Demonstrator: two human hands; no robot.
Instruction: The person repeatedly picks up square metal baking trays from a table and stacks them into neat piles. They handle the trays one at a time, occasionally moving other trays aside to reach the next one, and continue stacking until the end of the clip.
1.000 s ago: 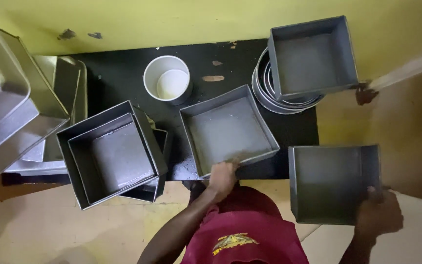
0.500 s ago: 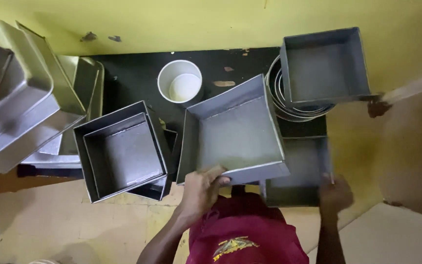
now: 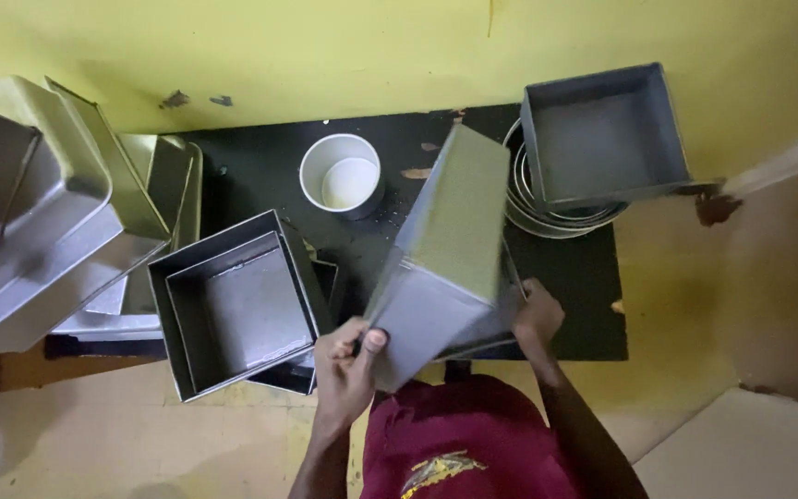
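While both hands grip it, the square metal pan (image 3: 441, 268) stands tilted on edge above the black table (image 3: 593, 286), its underside turned toward the camera: left hand (image 3: 348, 365) clamped on the near lower corner, right hand (image 3: 536, 314) closed on the right edge. Two pans already sit nested (image 3: 233, 314) just left of it, and another square pan (image 3: 602, 134) rests on round tins (image 3: 547, 217) at the far right. Judged from this, sorting is midway; the held pan is not yet set down.
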